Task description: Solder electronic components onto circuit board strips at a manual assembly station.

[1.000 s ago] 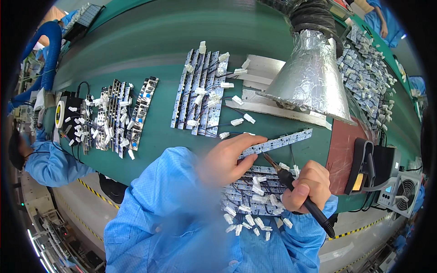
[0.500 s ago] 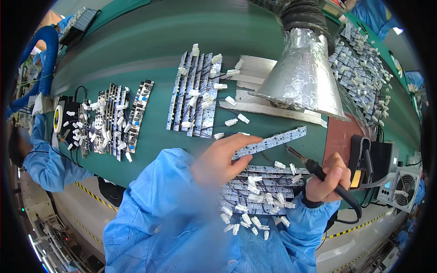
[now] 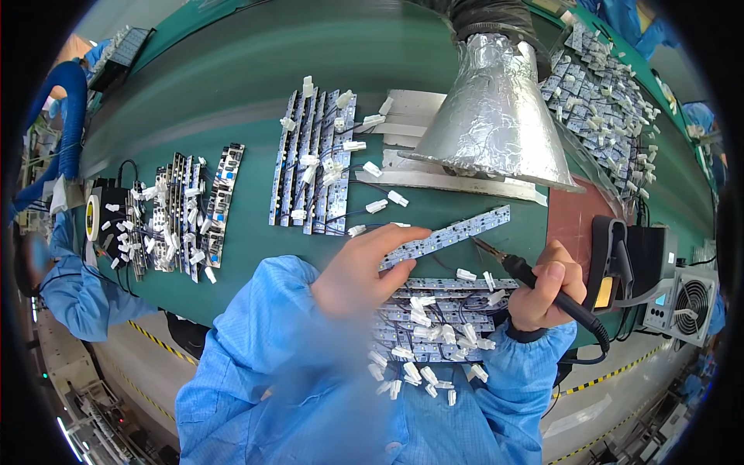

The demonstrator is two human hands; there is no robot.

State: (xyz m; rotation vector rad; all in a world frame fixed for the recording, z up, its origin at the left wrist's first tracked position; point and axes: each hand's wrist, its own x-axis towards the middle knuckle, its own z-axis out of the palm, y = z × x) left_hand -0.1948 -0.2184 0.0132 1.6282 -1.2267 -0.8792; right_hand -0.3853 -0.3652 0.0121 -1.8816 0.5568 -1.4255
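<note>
Between thumb and fingers, my left hand (image 3: pixel 363 270) grips one end of a long, narrow circuit board strip (image 3: pixel 457 235), tilted up toward the right. A soldering iron (image 3: pixel 527 277) is wrapped in my right hand (image 3: pixel 549 288), its tip pointing up and left, just below the strip and seemingly apart from it. Below the held strip lies a stack of similar strips (image 3: pixel 395 341) with dark wires. White plug connectors (image 3: pixel 422 316) on those wires spread over the stack and toward my body. A blur covers part of my left wrist and sleeve.
A foil-covered fume hood (image 3: pixel 496 116) hangs beyond the strip, above pale metal bars (image 3: pixel 442 175). More board strips lie in a group (image 3: pixel 314 170) behind my left hand, another group (image 3: pixel 186 209) further left, and a heap (image 3: pixel 601 108) at far right. A soldering station (image 3: pixel 655 260) and iron stand (image 3: pixel 608 256) stand right.
The view has shifted slightly, so the bench things sit a little further left. The soldering iron has turned a little in my right hand; its tip remains near the strip. My left grip is unchanged.
</note>
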